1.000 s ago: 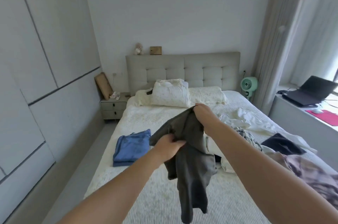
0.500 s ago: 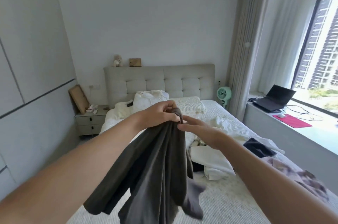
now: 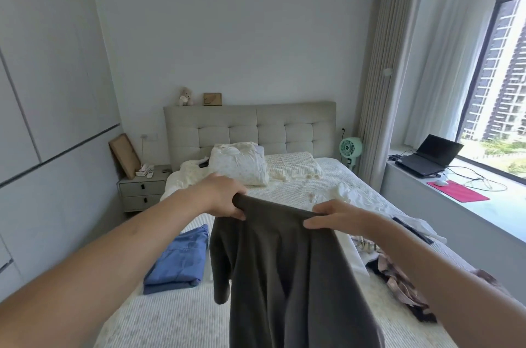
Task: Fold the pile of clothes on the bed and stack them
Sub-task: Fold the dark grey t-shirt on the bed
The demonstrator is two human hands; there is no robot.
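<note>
A dark grey garment (image 3: 287, 276) hangs in the air over the bed (image 3: 182, 316), spread between both hands. My left hand (image 3: 219, 195) grips its top edge at the left corner. My right hand (image 3: 333, 218) grips the same edge further right. One sleeve dangles at the garment's left side. A folded blue garment (image 3: 179, 259) lies on the bed's left side. An unfolded pile of clothes (image 3: 398, 276) lies on the right side, partly hidden by my right forearm.
Pillows (image 3: 242, 167) sit at the headboard (image 3: 250, 125). A nightstand (image 3: 142, 191) stands left of the bed, a green fan (image 3: 350, 148) to its right. The window ledge (image 3: 484, 214) holds a laptop (image 3: 429, 158), a red mat and cables.
My hands, close together on the bunched garment half a second ago, have moved apart along its top edge, spreading it out. The view has also shifted.
</note>
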